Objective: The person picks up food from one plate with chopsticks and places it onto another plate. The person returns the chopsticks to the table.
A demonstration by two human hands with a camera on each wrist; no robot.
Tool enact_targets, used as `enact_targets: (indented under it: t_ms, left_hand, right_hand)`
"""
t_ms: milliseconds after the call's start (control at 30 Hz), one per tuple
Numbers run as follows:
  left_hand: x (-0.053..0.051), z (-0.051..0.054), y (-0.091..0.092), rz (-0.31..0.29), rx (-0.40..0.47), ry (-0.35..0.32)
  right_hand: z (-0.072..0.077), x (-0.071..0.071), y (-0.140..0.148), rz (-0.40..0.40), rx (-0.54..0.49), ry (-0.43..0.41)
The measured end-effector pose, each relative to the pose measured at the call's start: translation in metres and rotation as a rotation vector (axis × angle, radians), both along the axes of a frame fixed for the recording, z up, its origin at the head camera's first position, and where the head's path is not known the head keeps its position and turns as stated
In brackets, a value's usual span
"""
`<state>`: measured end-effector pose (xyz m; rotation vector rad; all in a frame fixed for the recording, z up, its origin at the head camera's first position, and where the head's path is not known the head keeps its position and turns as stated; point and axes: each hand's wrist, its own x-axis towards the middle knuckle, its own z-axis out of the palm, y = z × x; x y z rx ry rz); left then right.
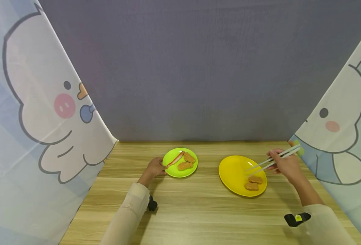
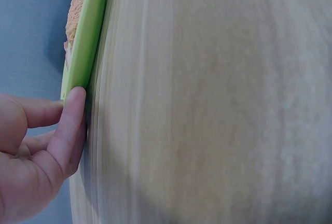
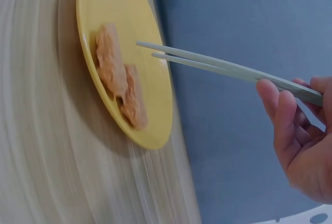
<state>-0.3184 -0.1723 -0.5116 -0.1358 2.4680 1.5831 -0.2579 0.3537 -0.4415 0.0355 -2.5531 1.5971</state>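
Note:
My left hand (image 1: 155,166) pinches the near-left rim of a small green plate (image 1: 174,172), thumb and fingers at its edge in the left wrist view. On that plate lie two nugget-like brown pieces (image 1: 185,166) and a slim red-and-white piece (image 1: 175,160) that looks like a shrimp. My right hand (image 1: 287,165) holds a pair of pale chopsticks (image 3: 218,66). Their tips reach over the larger yellow plate (image 1: 233,172), slightly apart, with nothing between them. Two more nuggets (image 1: 251,186) rest side by side at the yellow plate's near-right part, apart from the tips.
Both plates stand on a wood-grain table (image 1: 192,211). A grey cloth wall (image 1: 199,75) rises behind it, and printed cartoon curtains (image 1: 76,149) flank both sides. A blurred green-and-orange item (image 1: 298,148) shows behind the chopsticks at the far right corner.

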Motion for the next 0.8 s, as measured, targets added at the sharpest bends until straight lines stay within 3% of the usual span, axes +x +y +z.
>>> enact_targets:
  t_ms: [267,800]
  left_hand:
    - [-0.002,-0.004,0.0,0.017,-0.02,-0.001]
    - [-0.001,-0.001,0.0,0.016,0.002,-0.003]
  right_hand:
    - [0.002,0.007,0.013,-0.014,0.014,-0.027]
    - [0.003,0.015,0.027,-0.049,0.089,-0.036]
